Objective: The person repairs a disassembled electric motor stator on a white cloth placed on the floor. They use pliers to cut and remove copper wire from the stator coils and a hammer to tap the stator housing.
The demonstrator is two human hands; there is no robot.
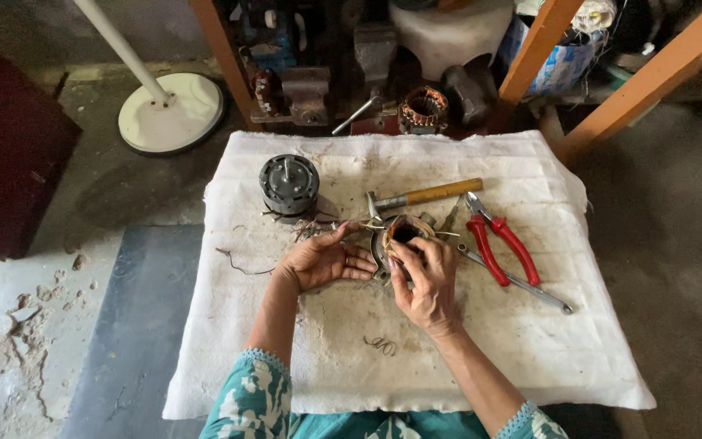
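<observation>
A small round motor stator (400,233) with copper winding sits at the middle of a white cloth (530,341). My left hand (324,261) cups its left side, fingers curled against the metal ring. On its right, my right hand (426,279) has its fingertips pinched on the copper wire at the top of the winding. Loose wire ends stick out to the left of the stator.
On the cloth lie a dark round motor housing (288,186), a wooden-handled hammer (426,196), red-handled pliers (499,241), a thin metal tool (522,284) and wire scraps (382,345). A white fan base (171,111), another wound stator (423,109) and orange wooden legs (647,81) stand beyond.
</observation>
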